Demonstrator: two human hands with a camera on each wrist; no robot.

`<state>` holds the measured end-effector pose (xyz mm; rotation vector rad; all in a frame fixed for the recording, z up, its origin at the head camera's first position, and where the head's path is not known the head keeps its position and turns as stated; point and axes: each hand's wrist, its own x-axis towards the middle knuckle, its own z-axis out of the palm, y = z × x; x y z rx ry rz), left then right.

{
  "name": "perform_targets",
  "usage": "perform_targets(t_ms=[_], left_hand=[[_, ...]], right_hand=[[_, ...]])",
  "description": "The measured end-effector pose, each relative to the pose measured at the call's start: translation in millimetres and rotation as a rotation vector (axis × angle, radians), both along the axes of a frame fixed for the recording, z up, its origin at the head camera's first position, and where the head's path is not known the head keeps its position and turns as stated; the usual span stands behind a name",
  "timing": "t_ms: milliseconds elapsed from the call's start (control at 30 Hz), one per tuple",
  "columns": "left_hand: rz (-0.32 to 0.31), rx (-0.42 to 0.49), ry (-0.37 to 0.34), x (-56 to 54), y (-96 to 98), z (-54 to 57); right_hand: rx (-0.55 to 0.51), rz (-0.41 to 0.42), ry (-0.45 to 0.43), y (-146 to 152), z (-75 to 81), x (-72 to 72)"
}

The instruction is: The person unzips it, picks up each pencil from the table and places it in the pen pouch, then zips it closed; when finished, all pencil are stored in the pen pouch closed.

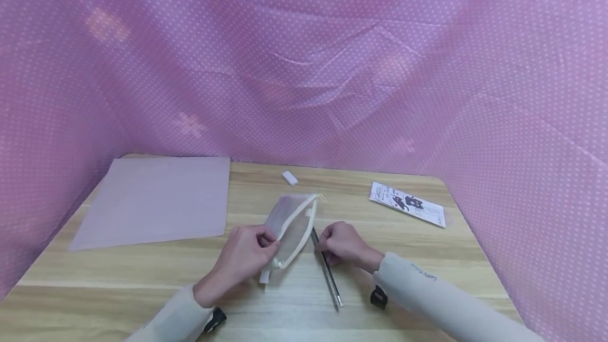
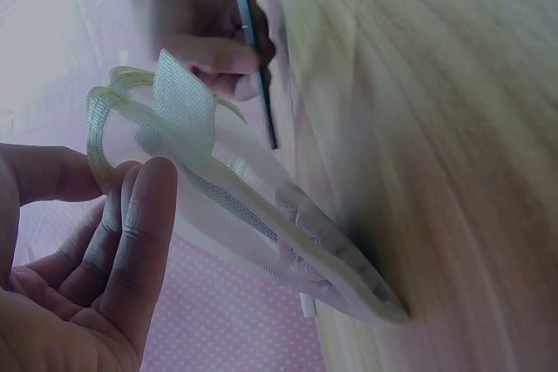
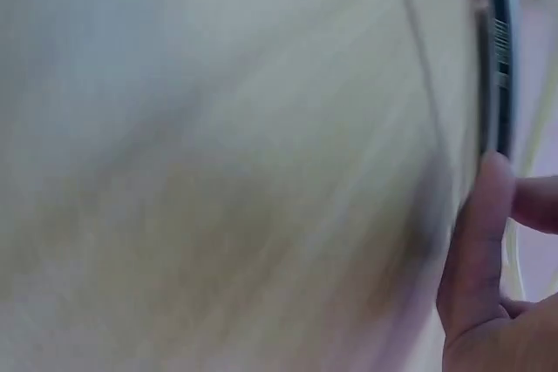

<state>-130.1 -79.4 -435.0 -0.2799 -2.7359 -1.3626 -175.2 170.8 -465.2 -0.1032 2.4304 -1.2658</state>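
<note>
A see-through mesh zipper pouch [image 1: 295, 234] with cream edging stands tilted in the middle of the table, its mouth gaping. My left hand [image 1: 249, 253] pinches the pouch's near rim between thumb and fingertips; the left wrist view shows the mesh [image 2: 253, 206] spread beyond the fingers. Just right of the pouch, my right hand [image 1: 345, 244] pinches a slim dark pencil [image 1: 329, 273] near its far part. Its pale end points toward me, and its far tip is close to the pouch's mouth. White print shows on the pencil's barrel [image 3: 499, 41] in the right wrist view.
A small white block like an eraser [image 1: 290, 178] lies beyond the pouch. At the right is a flat white packet [image 1: 407, 204] with black cat drawings. A large pale sheet [image 1: 157, 199] covers the table's left back. Pink dotted cloth [image 1: 304, 67] hangs around the table [image 1: 142, 289].
</note>
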Motion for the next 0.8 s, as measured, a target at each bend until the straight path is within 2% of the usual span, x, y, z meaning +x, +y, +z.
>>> perform_targets(t_ms=[100,300,467,633,800], left_hand=[[-0.002,0.004,-0.008,-0.2,0.6,0.6],[0.012,0.001,-0.022,0.1,1.0,0.4],[0.017,0.005,-0.03,0.0,-0.1,-0.3],[0.013,0.013,-0.034,0.2,-0.7,0.0],[0.004,0.024,-0.039,-0.3,-0.9,0.9]], right_hand=[[-0.195,-0.099,-0.064,4,2.7,1.3],[-0.504,-0.234,-0.07,-1,17.5,6.3],[-0.569,-0.259,-0.127,-14,23.6,7.2],[-0.587,-0.279,-0.198,-27,19.2,1.3],[-0.6,-0.292,-0.221,-38,14.0,-6.6]])
